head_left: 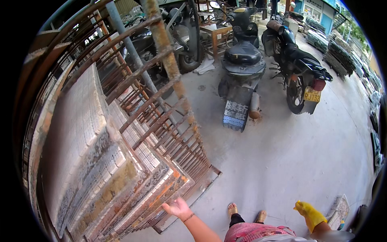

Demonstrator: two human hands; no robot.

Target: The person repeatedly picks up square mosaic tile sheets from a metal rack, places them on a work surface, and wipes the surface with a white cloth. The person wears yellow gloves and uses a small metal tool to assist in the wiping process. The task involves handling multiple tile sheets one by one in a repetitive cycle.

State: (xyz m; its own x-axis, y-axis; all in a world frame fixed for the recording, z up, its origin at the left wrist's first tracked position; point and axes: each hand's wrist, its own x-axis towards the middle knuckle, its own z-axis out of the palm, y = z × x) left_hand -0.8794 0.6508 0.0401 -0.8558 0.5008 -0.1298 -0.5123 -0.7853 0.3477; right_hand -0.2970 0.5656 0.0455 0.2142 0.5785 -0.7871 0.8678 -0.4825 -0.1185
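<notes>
Floor: we see pale grey concrete (290, 161), smooth and stained, running from our feet out to the parked vehicles ahead of the fingers.
Room: an open, roofed yard; daylight, a street and a blue-fronted building lie far beyond the right hand.
Rack: one rusty metal rack (161, 101) of welded bars stands to the left of the fingers and leans over the trays.
Trays: we count about five flat mesh trays (121, 173), stacked stepwise in the rack, grey and rust-orange along their edges.
Left hand: our bare left hand (177, 208) wears a thin bracelet; its fingers are loosely spread and rest at the lower corner of the nearest tray's edge, gripping nothing that we can make out.
Right hand: our right hand (310, 215) wears a yellow glove; its fingers are curled slightly and hold nothing, well apart from the rack.
Feet: two sandalled feet (246, 213) stand on the concrete between the hands.
Vehicles: we count two in full view, one black scooter (242, 60) straight ahead and one black motorcycle (296, 66) with a yellow plate just right of it; another dark one shows behind the rack bars.
Other: one flat meshed tray (338, 211) lies on the floor just right of the gloved fingers.
</notes>
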